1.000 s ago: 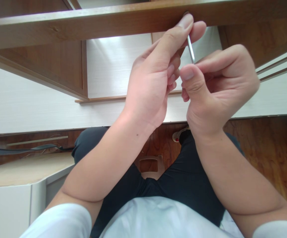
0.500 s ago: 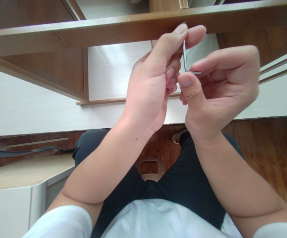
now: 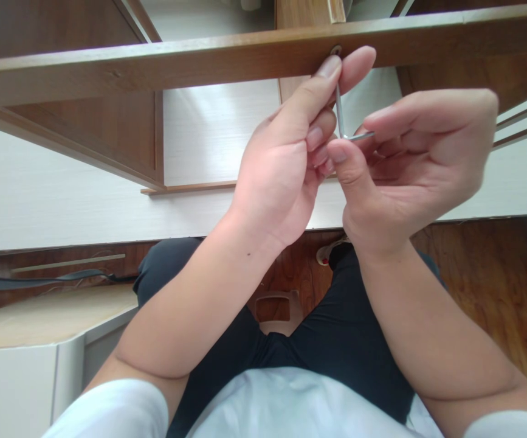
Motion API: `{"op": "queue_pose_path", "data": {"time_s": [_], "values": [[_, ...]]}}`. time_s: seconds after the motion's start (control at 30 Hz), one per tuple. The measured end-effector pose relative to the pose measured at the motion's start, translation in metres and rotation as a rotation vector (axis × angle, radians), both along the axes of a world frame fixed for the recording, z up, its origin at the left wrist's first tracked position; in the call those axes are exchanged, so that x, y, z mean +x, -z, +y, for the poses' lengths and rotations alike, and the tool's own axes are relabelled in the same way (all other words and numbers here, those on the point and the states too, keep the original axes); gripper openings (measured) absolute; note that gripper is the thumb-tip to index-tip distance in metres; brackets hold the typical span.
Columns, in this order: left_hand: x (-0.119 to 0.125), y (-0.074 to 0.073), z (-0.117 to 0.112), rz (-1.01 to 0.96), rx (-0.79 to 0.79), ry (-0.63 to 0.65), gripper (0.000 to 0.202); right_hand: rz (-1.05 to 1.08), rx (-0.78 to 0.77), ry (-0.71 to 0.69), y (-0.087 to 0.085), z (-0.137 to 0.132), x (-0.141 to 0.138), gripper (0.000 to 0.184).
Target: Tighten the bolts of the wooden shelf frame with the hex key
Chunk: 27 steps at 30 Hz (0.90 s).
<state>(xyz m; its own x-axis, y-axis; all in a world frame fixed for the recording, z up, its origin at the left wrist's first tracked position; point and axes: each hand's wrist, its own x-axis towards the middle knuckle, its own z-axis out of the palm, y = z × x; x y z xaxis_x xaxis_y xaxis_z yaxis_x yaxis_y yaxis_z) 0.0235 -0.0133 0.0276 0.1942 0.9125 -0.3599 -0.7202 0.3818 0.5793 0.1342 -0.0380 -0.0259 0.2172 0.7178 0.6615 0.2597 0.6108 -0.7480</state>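
Near one wooden beam (image 3: 227, 58), left hand (image 3: 281, 152) pinching long arm of one bent metal key (image 3: 340, 112); right hand (image 3: 409, 164) touching bend, cannot tell if gripping.

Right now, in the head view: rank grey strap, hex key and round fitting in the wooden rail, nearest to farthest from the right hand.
1. Hex key: at the thumb and index finger of the right hand.
2. Round fitting: up in the wooden rail, by the left hand.
3. Grey strap: far left.
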Motion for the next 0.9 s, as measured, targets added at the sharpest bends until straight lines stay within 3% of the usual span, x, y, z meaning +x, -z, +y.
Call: {"op": "queue_pose_path", "data": {"time_s": [0.67,0.9], "values": [[0.0056,-0.0034,-0.0012,0.046,0.025,0.052,0.019,0.07,-0.031,-0.029,0.0,0.0032,0.0066,0.026],[0.0067,-0.0022,-0.0009,0.013,0.014,0.026,0.014,-0.004,0.02,0.057,-0.0038,0.0047,0.0011,0.02]]}}
